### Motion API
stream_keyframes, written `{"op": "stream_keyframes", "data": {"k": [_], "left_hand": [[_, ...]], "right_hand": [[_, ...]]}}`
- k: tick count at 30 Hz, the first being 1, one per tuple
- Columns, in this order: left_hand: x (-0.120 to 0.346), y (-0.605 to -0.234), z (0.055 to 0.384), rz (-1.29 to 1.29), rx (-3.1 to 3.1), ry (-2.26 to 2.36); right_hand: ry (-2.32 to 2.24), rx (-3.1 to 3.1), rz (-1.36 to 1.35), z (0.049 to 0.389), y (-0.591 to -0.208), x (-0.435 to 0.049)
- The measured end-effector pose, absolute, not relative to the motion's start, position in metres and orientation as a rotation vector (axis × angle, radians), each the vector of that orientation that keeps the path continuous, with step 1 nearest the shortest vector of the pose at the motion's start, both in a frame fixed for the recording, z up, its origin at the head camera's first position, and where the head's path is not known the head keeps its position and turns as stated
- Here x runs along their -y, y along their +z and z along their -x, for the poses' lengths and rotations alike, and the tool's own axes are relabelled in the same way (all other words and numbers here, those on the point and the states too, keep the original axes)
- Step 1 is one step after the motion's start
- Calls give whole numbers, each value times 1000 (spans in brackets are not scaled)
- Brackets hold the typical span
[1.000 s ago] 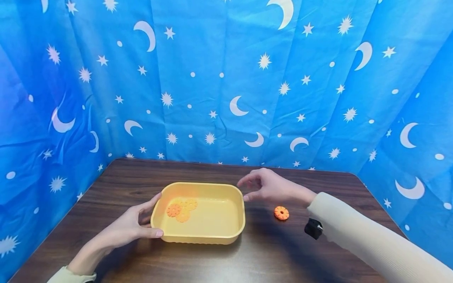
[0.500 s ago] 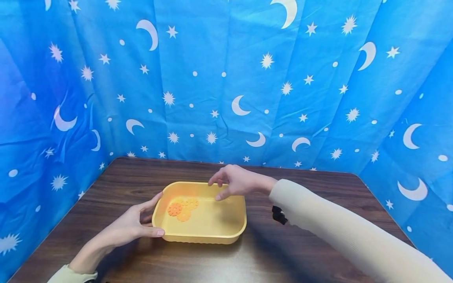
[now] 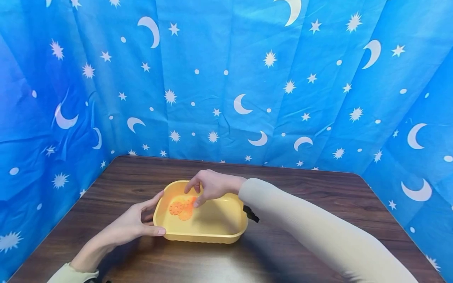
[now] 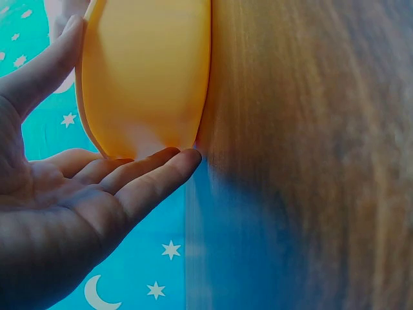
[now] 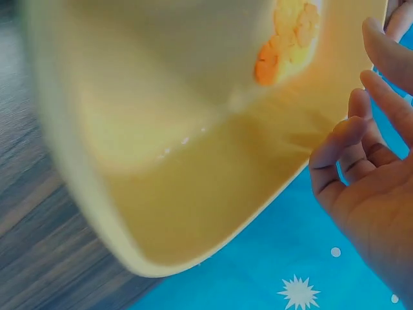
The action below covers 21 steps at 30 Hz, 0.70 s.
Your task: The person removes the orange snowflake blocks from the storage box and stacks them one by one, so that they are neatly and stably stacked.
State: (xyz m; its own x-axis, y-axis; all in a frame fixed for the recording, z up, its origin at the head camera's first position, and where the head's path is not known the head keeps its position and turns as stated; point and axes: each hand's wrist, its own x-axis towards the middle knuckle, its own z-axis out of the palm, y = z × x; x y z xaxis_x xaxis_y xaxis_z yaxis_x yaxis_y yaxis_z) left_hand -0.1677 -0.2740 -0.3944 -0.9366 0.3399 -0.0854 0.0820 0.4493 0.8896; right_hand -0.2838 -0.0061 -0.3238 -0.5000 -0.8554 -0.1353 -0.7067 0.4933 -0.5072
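Observation:
A yellow rectangular plastic box (image 3: pixel 209 238) stands on the table, with several notched orange discs (image 3: pixel 175 208) lying flat at its left end. My left hand (image 3: pixel 127 223) holds that end between thumb and fingers; in the left wrist view, its fingertips (image 4: pixel 187 159) touch the box's end wall. My right hand (image 3: pixel 212 184) reaches in over the far rim, just above the discs, its thumb and index finger parted. Nothing shows between its fingers in the right wrist view. Whether a fingertip touches a disc cannot be told. The right sleeve (image 3: pixel 293 208) crosses the table's right side.
The dark wooden table (image 3: pixel 318 192) has rounded far corners. A blue cloth (image 3: pixel 212 86) with white moons and stars hangs behind it and along both sides. A black band (image 3: pixel 251 214) shows under the right wrist.
My right hand has moved left from beside the box to over the discs. A loose orange disc, seen on the table earlier, is now hidden behind the right arm. The left hand stays put.

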Motion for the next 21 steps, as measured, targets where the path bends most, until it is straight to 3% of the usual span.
{"op": "stream_keyframes", "data": {"k": [21], "left_hand": [[274, -394, 167, -338, -2446, 1467]], "right_hand": [[-653, -2312, 1279, 291, -351, 42]]}}
